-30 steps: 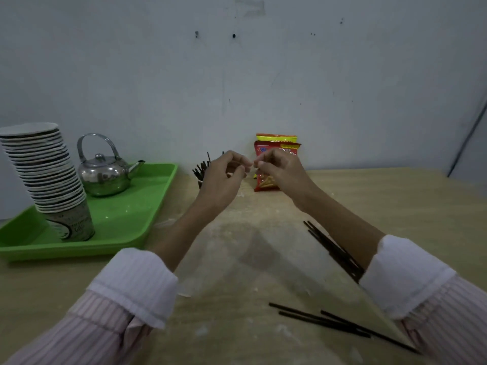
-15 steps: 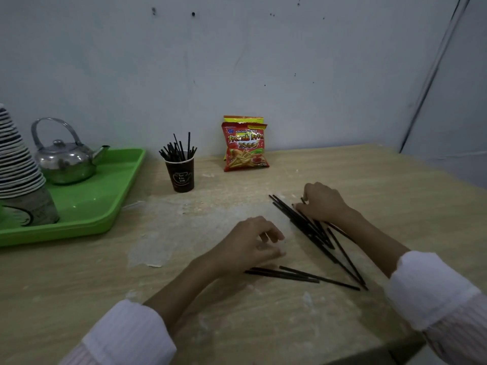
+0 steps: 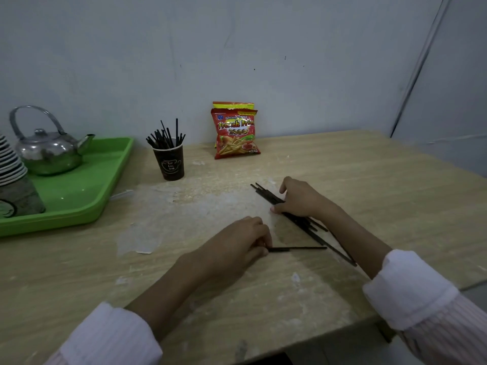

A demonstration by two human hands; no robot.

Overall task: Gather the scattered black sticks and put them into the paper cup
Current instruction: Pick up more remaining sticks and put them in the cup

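A dark paper cup stands upright near the back of the table with several black sticks poking out of it. More black sticks lie in a slanted bundle on the table right of centre. My right hand rests over that bundle, its fingers curled around the sticks. My left hand lies lower, fingers closed on the end of a few black sticks that lie flat and point right.
A green tray at the left holds a steel kettle and a stack of paper cups. A red snack bag leans on the wall. The table's front edge runs near my sleeves.
Both hands dropped from the cup to the table. In the last half second the right hand closed over the slanted bundle and the left hand took the ends of the flat sticks.
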